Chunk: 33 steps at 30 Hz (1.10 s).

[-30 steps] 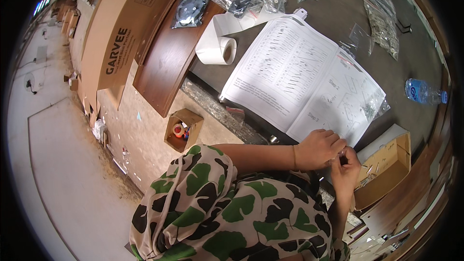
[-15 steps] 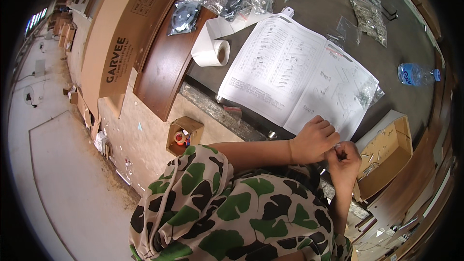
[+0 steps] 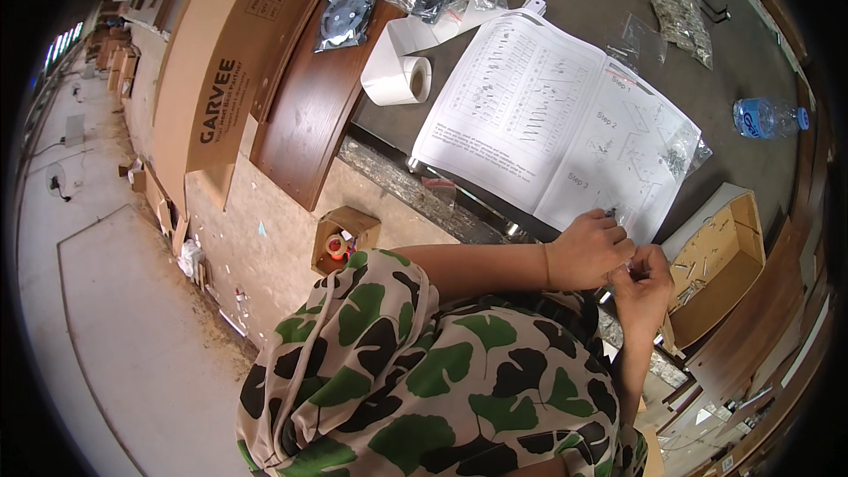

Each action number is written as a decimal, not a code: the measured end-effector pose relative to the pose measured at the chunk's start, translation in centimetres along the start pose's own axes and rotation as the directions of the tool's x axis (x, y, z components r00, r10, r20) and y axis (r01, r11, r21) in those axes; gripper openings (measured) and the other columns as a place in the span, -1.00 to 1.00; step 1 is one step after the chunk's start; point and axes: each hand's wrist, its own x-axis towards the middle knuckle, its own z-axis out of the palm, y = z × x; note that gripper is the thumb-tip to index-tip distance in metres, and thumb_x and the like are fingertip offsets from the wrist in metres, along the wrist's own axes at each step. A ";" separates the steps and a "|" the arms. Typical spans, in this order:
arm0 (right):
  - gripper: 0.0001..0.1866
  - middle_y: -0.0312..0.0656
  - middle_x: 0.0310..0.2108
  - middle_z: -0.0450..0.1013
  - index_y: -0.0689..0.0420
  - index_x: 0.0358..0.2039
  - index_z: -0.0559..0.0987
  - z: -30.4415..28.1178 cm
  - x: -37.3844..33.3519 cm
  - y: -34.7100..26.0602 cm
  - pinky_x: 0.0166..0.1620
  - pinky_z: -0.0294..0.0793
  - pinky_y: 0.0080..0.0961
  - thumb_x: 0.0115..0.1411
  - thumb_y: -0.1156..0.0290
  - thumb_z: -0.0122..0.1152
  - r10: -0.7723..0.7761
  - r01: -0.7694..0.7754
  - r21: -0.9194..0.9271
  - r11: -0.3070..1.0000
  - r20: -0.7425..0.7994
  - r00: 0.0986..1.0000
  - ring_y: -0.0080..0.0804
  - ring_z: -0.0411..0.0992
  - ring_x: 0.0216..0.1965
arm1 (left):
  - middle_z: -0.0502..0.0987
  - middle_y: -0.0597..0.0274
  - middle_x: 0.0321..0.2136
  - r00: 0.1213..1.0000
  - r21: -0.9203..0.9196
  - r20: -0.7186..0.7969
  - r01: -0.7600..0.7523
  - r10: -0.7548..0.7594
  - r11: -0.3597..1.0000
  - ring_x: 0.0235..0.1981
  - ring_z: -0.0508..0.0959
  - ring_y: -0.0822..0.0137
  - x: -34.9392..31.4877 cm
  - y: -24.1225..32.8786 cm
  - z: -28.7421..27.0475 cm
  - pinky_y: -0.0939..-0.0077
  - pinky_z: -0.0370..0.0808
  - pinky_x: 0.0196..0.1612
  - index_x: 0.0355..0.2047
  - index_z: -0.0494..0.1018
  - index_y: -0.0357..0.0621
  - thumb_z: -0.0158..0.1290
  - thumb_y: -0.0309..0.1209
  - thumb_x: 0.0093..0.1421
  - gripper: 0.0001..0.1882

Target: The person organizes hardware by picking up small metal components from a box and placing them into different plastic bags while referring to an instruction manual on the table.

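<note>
**Left hand (image 3: pixel 590 252) and right hand (image 3: pixel 647 284) meet over a small clear plastic piece (image 3: pixel 628 267)**

Taking the joined hands as the centre of my clock, I have both of them closed, fingertips together. On the right hand, thumb and forefinger are pressed in a pinch; the left hand is curled, its knuckles up and its fingers bent in toward the right thumb. The clear plastic piece sits between the two sets of fingertips, mostly covered by them; from my feed it is probably a little bag, though the fingers hide too much for me to be certain.

Just past the hands, from eleven to twelve o'clock, the white booklet (image 3: pixel 565 119) lies open on the dark counter (image 3: pixel 587 0), creased down the middle, both pages printed with small drawings. The left hand overlaps its near edge in my view. At one o'clock a small clear bag of parts (image 3: pixel 678 157) rests on the right-hand page.

At three o'clock I see an open cardboard tray (image 3: pixel 738 243) with loose metal pins (image 3: pixel 692 287) inside. A blue-labelled water bottle (image 3: pixel 767 118) lies on its side between one and two o'clock, and a white label roll (image 3: pixel 402 81) sits between ten and eleven.
</note>
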 end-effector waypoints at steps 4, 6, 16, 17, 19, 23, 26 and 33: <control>-0.71 -0.25 -0.58 0.34 0.22 -0.39 0.42 0.3 0.4 -1.0 -0.47 0.35 -0.59 -0.14 0.55 0.31 0.001 -0.002 0.026 1.000 0.040 0.999 -0.54 0.30 -0.58 | 0.41 0.30 -0.60 0.998 -0.012 -0.032 -0.045 0.045 0.999 -0.52 0.46 0.23 -0.2 -0.3 -0.1 0.36 0.35 -0.38 -0.53 0.39 -0.09 0.11 -0.33 -0.16 -0.81; -0.67 -0.25 -0.55 0.37 0.22 -0.31 0.43 0.2 0.5 -0.8 -0.44 0.37 -0.59 -0.13 0.55 0.30 0.042 -0.043 0.004 0.999 0.093 0.995 -0.55 0.33 -0.54 | 0.41 0.30 -0.59 0.998 -0.020 -0.015 -0.056 0.055 0.998 -0.52 0.46 0.23 -0.4 -0.4 -0.4 0.35 0.35 -0.38 -0.49 0.40 -0.10 0.11 -0.33 -0.15 -0.80; -0.45 -0.20 -0.23 0.45 0.22 0.01 0.40 0.6 1.5 -0.8 -0.16 0.40 -0.62 -0.09 0.65 0.17 0.004 -0.025 0.109 0.994 0.196 0.981 -0.51 0.38 -0.23 | 0.43 0.27 -0.55 0.994 -0.093 -0.089 -0.074 0.066 0.993 -0.51 0.47 0.20 -0.2 -0.9 -0.4 0.32 0.38 -0.37 -0.45 0.39 -0.10 0.12 -0.31 -0.13 -0.77; -0.45 -0.21 -0.23 0.45 0.22 0.01 0.40 0.6 1.6 -0.8 -0.17 0.39 -0.62 -0.09 0.65 0.16 0.024 -0.048 0.111 0.993 0.209 0.978 -0.52 0.38 -0.23 | 0.43 0.27 -0.55 0.994 -0.111 -0.081 -0.080 0.071 0.991 -0.50 0.47 0.19 -0.2 -1.0 -0.2 0.32 0.38 -0.36 -0.46 0.38 -0.10 0.12 -0.31 -0.13 -0.77; -0.45 -0.22 -0.23 0.46 0.22 0.00 0.41 0.7 1.7 -0.7 -0.18 0.39 -0.63 -0.10 0.67 0.13 0.061 -0.091 0.115 0.989 0.242 0.968 -0.53 0.39 -0.24 | 0.43 0.26 -0.55 0.993 -0.130 -0.084 -0.090 0.080 0.987 -0.50 0.48 0.18 -0.3 -0.9 0.0 0.32 0.38 -0.37 -0.48 0.37 -0.10 0.13 -0.31 -0.14 -0.77; -0.48 -0.22 -0.25 0.47 0.22 -0.03 0.44 0.7 1.4 -1.3 -0.21 0.40 -0.63 -0.11 0.67 0.11 0.073 -0.099 0.096 0.990 0.245 0.967 -0.53 0.40 -0.26 | 0.43 0.27 -0.55 0.996 -0.125 -0.078 -0.063 0.054 0.990 -0.51 0.47 0.19 -0.6 -0.5 0.0 0.33 0.38 -0.37 -0.50 0.35 -0.09 0.15 -0.31 -0.17 -0.75; -0.53 -0.19 -0.29 0.49 0.21 -0.07 0.47 0.8 1.0 -1.0 -0.26 0.42 -0.60 -0.10 0.64 0.15 0.058 -0.085 0.122 0.989 0.216 0.975 -0.51 0.43 -0.29 | 0.43 0.27 -0.55 0.998 -0.133 -0.053 -0.027 0.020 0.991 -0.51 0.47 0.19 -0.9 -0.4 0.0 0.33 0.38 -0.37 -0.50 0.35 -0.09 0.16 -0.30 -0.18 -0.74; -0.52 -0.21 -0.27 0.48 0.21 -0.06 0.46 1.0 0.9 -0.5 -0.27 0.40 -0.63 -0.08 0.63 0.19 0.024 -0.057 0.183 0.982 0.178 0.984 -0.53 0.41 -0.28 | 0.44 0.26 -0.52 0.998 -0.107 -0.040 -0.056 0.052 0.993 -0.51 0.47 0.19 -0.7 -0.6 0.1 0.32 0.38 -0.36 -0.46 0.35 -0.09 0.15 -0.28 -0.16 -0.72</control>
